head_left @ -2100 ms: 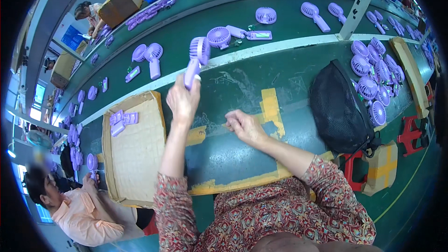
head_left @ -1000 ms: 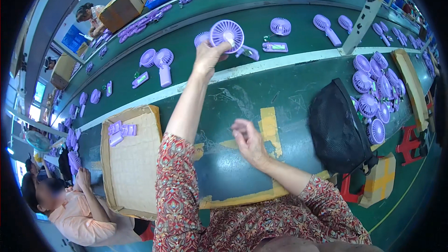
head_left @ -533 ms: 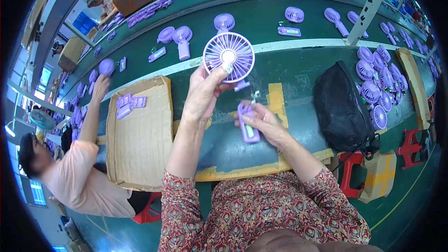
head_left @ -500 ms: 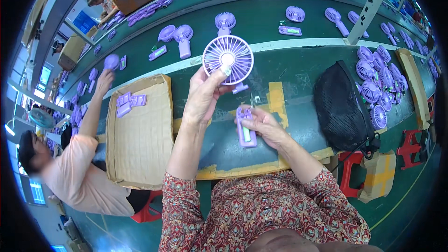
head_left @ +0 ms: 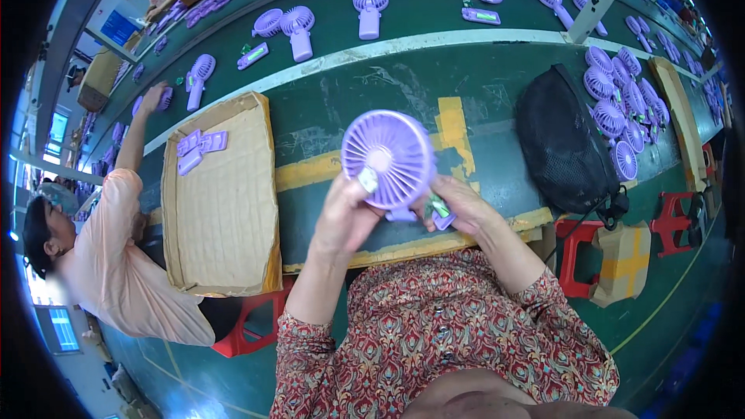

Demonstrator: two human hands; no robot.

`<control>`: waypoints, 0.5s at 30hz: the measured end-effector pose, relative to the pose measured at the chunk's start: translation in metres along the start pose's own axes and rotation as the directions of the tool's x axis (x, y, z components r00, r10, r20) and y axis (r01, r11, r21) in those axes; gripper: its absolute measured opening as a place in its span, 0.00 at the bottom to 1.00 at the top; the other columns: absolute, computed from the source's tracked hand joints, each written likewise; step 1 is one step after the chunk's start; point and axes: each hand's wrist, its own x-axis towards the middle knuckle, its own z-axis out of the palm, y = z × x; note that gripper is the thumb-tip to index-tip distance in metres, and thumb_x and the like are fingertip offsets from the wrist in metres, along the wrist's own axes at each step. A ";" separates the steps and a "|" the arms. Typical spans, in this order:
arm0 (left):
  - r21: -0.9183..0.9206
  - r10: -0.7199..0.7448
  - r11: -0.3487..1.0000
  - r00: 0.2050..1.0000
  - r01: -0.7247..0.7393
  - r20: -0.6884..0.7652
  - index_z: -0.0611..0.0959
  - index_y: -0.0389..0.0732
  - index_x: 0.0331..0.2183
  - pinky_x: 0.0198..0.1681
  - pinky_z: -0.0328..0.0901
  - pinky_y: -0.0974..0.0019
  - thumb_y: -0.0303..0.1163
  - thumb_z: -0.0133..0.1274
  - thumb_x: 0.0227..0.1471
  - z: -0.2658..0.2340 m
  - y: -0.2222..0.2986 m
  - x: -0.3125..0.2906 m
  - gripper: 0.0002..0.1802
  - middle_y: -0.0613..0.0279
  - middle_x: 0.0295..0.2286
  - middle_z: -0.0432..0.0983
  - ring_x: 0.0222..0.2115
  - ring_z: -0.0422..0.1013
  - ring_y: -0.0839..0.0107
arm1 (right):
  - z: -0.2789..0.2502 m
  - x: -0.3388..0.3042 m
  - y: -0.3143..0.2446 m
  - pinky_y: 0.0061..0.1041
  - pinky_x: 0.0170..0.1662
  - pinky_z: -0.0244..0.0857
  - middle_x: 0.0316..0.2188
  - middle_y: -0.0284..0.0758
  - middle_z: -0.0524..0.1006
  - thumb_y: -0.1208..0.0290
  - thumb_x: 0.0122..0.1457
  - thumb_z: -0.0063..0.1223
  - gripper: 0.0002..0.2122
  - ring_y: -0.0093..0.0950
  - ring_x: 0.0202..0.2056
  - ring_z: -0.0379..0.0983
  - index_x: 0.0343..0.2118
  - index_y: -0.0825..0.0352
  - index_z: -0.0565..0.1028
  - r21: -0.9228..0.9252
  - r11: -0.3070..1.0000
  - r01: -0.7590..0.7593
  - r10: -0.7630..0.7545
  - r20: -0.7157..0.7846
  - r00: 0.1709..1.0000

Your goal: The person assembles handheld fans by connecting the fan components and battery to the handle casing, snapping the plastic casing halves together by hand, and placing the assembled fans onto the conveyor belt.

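My left hand (head_left: 346, 217) is closed around the lower edge of a round purple fan head (head_left: 388, 157), its grille turned up toward me. Close beside it, my right hand (head_left: 464, 206) grips a purple fan handle (head_left: 443, 221) with a green part showing on it. The fan head covers part of that handle and some of my fingers. Both hands are above the near edge of the green bench. Whether the head and the handle touch cannot be made out.
A shallow cardboard tray (head_left: 221, 209) at left holds several purple pieces (head_left: 200, 147). A black mesh bag (head_left: 565, 143) lies at right, before a pile of purple fans (head_left: 621, 101). More fans line the green belt (head_left: 427, 8) beyond. A co-worker (head_left: 116, 248) sits at left, reaching toward the belt.
The fan head has come down nearer to me, and the handle in my right hand has moved in beneath it. The co-worker has set a fan on the belt and reaches farther left.
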 end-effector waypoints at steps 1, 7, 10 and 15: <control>0.034 -0.002 0.999 1.000 0.002 0.000 0.66 0.29 0.47 0.45 0.66 0.60 0.32 0.49 0.48 0.008 -0.003 -0.005 0.25 0.53 0.40 0.70 0.40 0.70 0.66 | 0.009 0.001 0.000 0.17 0.23 0.70 0.24 0.32 0.73 0.57 0.58 0.48 0.17 0.19 0.23 0.72 0.39 0.68 0.69 -0.134 0.991 0.023 -0.027 -0.030 0.999; 0.513 0.319 0.834 0.936 -0.201 -0.152 0.69 0.33 0.44 0.45 0.63 0.68 0.33 0.53 0.49 -0.002 -0.011 -0.003 0.22 0.60 0.40 0.70 0.39 0.69 0.74 | 0.039 -0.013 -0.002 0.17 0.27 0.68 0.24 0.30 0.75 0.63 0.54 0.55 0.13 0.18 0.24 0.72 0.38 0.66 0.72 -0.231 0.973 0.020 -0.029 -0.033 0.999; 0.485 0.323 0.854 0.922 -0.187 -0.215 0.69 0.35 0.44 0.45 0.64 0.68 0.34 0.52 0.50 -0.009 -0.020 -0.003 0.21 0.60 0.40 0.70 0.38 0.69 0.75 | 0.050 -0.018 -0.001 0.16 0.28 0.68 0.25 0.30 0.75 0.62 0.54 0.55 0.13 0.18 0.25 0.73 0.38 0.64 0.72 -0.219 0.975 0.032 -0.043 -0.044 0.998; 0.470 0.310 0.867 0.918 -0.166 -0.248 0.69 0.35 0.45 0.42 0.65 0.68 0.35 0.51 0.52 -0.023 -0.034 -0.001 0.20 0.60 0.39 0.70 0.37 0.70 0.74 | 0.054 -0.022 0.003 0.16 0.28 0.68 0.26 0.31 0.76 0.64 0.56 0.53 0.12 0.19 0.25 0.74 0.39 0.65 0.72 -0.253 0.962 0.103 -0.112 -0.023 0.993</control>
